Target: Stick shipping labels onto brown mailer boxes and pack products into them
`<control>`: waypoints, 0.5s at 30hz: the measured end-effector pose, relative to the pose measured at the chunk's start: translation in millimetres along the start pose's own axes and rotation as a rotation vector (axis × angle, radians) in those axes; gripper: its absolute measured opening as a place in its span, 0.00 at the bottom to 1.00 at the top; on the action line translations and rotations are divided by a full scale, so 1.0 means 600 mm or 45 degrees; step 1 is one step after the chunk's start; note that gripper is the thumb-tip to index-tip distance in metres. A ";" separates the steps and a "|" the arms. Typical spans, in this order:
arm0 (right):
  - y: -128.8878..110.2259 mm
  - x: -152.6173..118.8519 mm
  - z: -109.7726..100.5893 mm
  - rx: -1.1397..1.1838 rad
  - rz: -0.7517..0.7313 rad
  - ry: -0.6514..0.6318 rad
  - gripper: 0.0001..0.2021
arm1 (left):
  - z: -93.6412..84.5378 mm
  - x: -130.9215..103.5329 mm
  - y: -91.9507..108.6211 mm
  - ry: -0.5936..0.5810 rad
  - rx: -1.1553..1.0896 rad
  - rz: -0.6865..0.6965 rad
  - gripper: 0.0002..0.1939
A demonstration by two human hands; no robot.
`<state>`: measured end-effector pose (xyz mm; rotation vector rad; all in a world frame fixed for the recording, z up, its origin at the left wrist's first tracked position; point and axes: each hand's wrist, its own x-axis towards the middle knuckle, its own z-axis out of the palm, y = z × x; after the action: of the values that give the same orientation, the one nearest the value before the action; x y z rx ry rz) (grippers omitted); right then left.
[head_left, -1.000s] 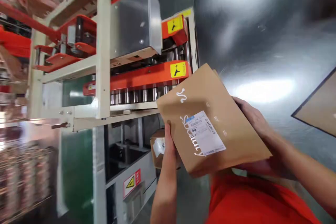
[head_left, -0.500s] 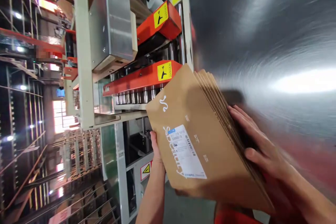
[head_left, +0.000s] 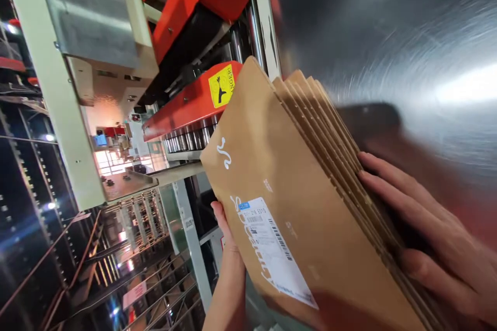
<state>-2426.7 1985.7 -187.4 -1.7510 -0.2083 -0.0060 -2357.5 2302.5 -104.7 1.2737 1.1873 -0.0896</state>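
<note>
A stack of several flat brown cardboard packages (head_left: 272, 155) leans at a tilt between my hands, its upper corners fanned apart. On the front one are a white shipping label (head_left: 275, 248) with barcodes and white printed lettering. My left hand (head_left: 229, 238) grips the stack's left edge, its thumb showing and its other fingers hidden behind the cardboard. Against the right-hand side of the stack lies my right hand (head_left: 435, 238), its fingers stretched along the package edges and its thumb lower down.
Beyond the stack, a roller conveyor (head_left: 190, 139) has red guards (head_left: 186, 98) with yellow danger stickers. A cream metal frame (head_left: 58, 83) stands at left. On the right is a shiny metal surface (head_left: 373, 46). Racks (head_left: 151, 264) show at lower left.
The view has shifted closer to the conveyor. The stack appears larger and further left at its top, with its corners fanned wider. My right hand has moved right and looks more spread along the edges.
</note>
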 end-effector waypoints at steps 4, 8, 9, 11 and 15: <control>0.000 -0.002 0.006 -0.024 0.014 0.040 0.34 | 0.008 -0.003 -0.001 0.028 -0.095 -0.043 0.35; -0.001 -0.004 0.013 -0.002 0.058 0.091 0.34 | 0.014 0.000 0.002 0.041 -0.100 -0.044 0.33; -0.002 -0.005 0.013 -0.001 0.056 0.087 0.34 | 0.015 0.002 0.002 0.054 -0.078 -0.037 0.34; -0.003 -0.005 0.012 0.002 0.068 0.080 0.34 | 0.014 0.006 0.002 0.055 -0.023 0.003 0.33; -0.005 -0.003 0.005 -0.013 0.142 0.071 0.35 | -0.003 0.008 -0.002 -0.017 0.146 0.113 0.29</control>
<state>-2429.0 1989.2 -185.4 -1.7685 -0.0701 0.0250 -2357.3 2305.9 -108.4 1.4226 1.1254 -0.1017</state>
